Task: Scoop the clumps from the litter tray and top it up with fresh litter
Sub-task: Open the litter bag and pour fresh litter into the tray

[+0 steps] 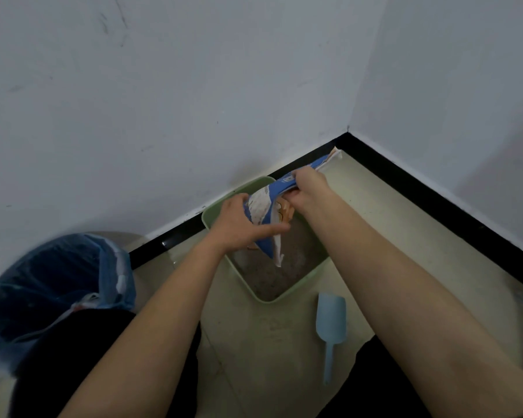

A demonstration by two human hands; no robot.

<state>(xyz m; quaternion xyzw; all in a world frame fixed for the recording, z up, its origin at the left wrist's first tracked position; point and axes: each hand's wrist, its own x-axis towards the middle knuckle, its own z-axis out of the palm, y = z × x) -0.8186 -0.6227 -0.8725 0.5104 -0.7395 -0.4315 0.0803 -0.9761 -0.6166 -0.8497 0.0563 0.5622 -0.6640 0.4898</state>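
Blue-and-white plastic of the litter bag, held by 2 hands. Left hand: thumb laid across the bag's front, fingers wrapped behind its lower half. Right hand: fingers curled tightly round the upper half, on the side toward the room corner.

The bag's long axis slopes from its raised far end, up and to the right near the black skirting, down and leftward to a low end that hangs just past the left thumb. That low end sits directly above the grey litter inside the green litter tray, so the left hand is the nearer to the pouring point and the right hand sets the tilt. Whether granules are falling cannot be told.

The tray lies on the pale floor against the wall. A light-blue scoop rests on the floor just beside the tray's near corner, handle toward the person. A bin with a blue liner stands well apart to the left.

Judged stage: scooping done, topping-up in hand.
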